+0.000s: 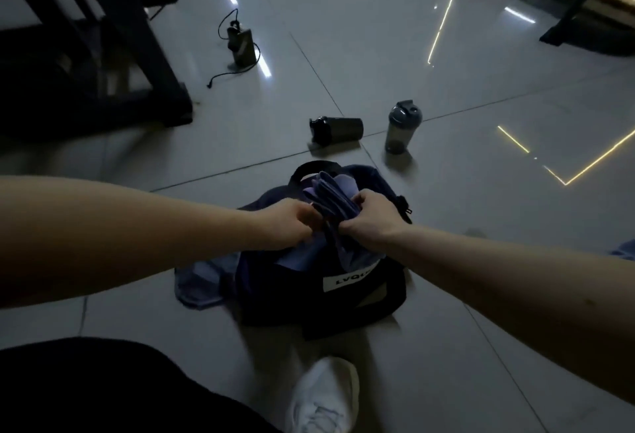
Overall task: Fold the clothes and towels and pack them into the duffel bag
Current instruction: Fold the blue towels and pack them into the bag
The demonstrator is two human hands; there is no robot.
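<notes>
A dark duffel bag (pixel 343 298) with a white label lies on the tiled floor in front of me, its black handle standing up at the far side. A folded purple cloth (pixel 335 192) sticks up out of the bag's opening. My left hand (pixel 292 219) grips the cloth at its left side. My right hand (pixel 369 214) grips it from the right, fingers curled round the folds. A second bluish cloth (pixel 201 281) lies partly under the bag's left end.
A dark bottle (pixel 338 130) lies on its side beyond the bag; a grey shaker bottle (pixel 402 127) stands upright to its right. A black box with a cable (pixel 240 44) sits farther back. A dark frame (pixel 103 54) stands at far left. My white shoe (pixel 323 395) is below.
</notes>
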